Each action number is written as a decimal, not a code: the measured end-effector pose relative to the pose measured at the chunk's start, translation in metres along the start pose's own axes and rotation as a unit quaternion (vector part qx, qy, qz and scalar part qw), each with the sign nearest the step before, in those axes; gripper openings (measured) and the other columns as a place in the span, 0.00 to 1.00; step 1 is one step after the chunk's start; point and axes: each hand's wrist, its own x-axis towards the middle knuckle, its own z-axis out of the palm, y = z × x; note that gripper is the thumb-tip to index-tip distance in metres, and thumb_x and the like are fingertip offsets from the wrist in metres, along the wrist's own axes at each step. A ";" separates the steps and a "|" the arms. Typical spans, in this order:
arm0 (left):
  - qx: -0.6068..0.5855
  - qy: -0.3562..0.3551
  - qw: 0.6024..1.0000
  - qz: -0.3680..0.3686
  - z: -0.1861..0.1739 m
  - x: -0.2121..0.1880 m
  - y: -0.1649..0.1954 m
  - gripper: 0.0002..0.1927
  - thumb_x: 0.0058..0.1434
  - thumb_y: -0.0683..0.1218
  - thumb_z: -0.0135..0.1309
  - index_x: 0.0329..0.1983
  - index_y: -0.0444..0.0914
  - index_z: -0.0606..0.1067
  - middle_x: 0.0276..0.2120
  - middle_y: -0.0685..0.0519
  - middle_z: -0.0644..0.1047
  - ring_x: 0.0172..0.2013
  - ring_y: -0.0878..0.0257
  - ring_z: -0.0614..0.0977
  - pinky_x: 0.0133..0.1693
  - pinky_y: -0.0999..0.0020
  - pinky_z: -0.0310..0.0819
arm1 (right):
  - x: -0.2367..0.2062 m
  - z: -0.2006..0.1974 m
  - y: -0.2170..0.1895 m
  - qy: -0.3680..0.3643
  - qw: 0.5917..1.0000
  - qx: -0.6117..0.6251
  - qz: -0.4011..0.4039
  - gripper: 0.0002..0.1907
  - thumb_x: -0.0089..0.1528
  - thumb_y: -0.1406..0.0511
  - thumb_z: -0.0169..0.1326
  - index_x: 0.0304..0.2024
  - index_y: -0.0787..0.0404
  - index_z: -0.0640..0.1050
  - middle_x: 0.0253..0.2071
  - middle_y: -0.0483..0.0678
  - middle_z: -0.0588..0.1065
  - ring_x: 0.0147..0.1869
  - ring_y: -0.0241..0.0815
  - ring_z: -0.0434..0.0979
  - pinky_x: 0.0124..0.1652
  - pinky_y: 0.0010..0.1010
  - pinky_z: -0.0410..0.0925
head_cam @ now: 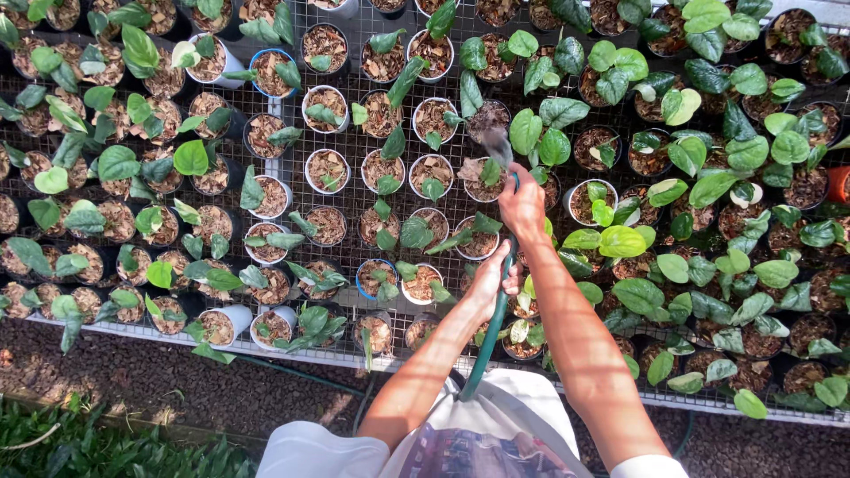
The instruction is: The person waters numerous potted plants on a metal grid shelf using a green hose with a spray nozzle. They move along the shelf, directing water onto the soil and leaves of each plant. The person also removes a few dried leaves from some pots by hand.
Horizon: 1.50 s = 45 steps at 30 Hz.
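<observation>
Landmark: the green hose (490,327), which runs up from the person's waist over the middle of the mesh surface (292,106).

Far left of the hose: small pots (190,159) of bark chips with single green leaves are set in close rows on the surface; whether they are wet cannot be told from this view.

Just left of the hose: white pots (327,170) with short seedlings are seen; the bark in them looks pale and dry, so these are judged not yet watered.

Left hand (490,281): it is closed around the hose at its lower part, fingers wrapped over the tube, as a steadying grip.

Hose: it is held by both hands and pointed away from the body; its end is hidden behind the right hand.

Right hand (522,204): it is closed on the upper end of the hose, above the left hand.

Spray (494,142): a grey blur of water is seen just beyond the right hand, falling on the pots straight ahead of the hose.

Right of the hose: bigger plants (620,241) with broad leaves are crowded to the edge; no drops can be made out on them.

Progress: watering is judged under way at the middle rows only; most of the surface on either side seems left to do.
</observation>
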 end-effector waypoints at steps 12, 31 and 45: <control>0.011 0.007 1.000 0.015 -0.014 -0.005 -0.011 0.14 0.74 0.58 0.46 0.39 0.45 0.67 0.23 0.60 0.67 0.18 0.74 0.66 0.21 0.77 0.61 | -0.014 -0.002 -0.004 0.018 0.999 0.010 -0.046 0.16 0.67 0.66 0.48 0.54 0.63 0.79 0.46 0.64 0.80 0.51 0.65 0.80 0.53 0.49 0.70; 0.032 -0.022 0.999 -0.002 -0.014 0.024 0.034 0.21 0.71 0.60 0.51 0.55 0.40 0.70 0.26 0.60 0.68 0.21 0.75 0.66 0.21 0.81 0.60 | 0.039 0.021 0.002 0.086 0.990 -0.041 -0.108 0.13 0.67 0.67 0.49 0.50 0.65 0.79 0.41 0.62 0.81 0.45 0.66 0.80 0.48 0.52 0.70; -0.003 -0.029 0.999 0.015 -0.018 0.008 0.045 0.20 0.72 0.60 0.48 0.57 0.42 0.71 0.26 0.61 0.66 0.20 0.75 0.66 0.20 0.82 0.60 | 0.026 0.034 -0.033 -0.017 1.000 0.005 -0.020 0.15 0.67 0.66 0.46 0.53 0.63 0.78 0.45 0.62 0.80 0.48 0.60 0.82 0.51 0.46 0.72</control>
